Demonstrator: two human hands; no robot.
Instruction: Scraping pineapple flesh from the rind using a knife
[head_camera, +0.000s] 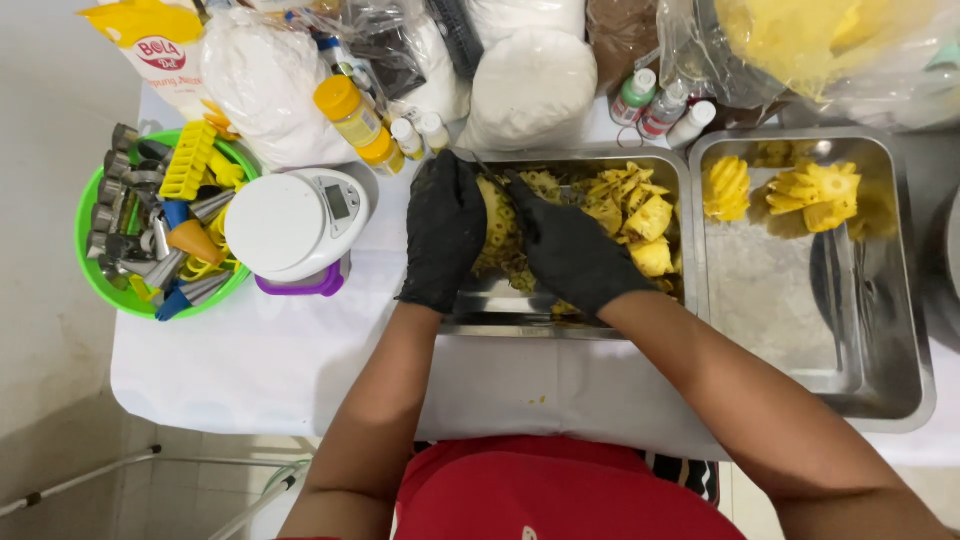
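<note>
Both my hands wear black gloves over a steel tray (560, 327). My left hand (443, 232) grips the left side of a peeled pineapple (497, 225) held between the two hands. My right hand (570, 247) lies against the pineapple's right side; a thin knife blade (478, 164) shows just above the fruit, though which hand holds it is hidden. Pineapple peel and trimmings (632, 215) pile in the tray's right half.
A second steel tray (800, 340) to the right holds cut pineapple pieces (800, 188). A white kitchen scale (292, 225) and a green bowl (97, 280) of metal and plastic cutters stand at left. Bags of white powder, small bottles and a yellow-capped jar (352, 112) line the back.
</note>
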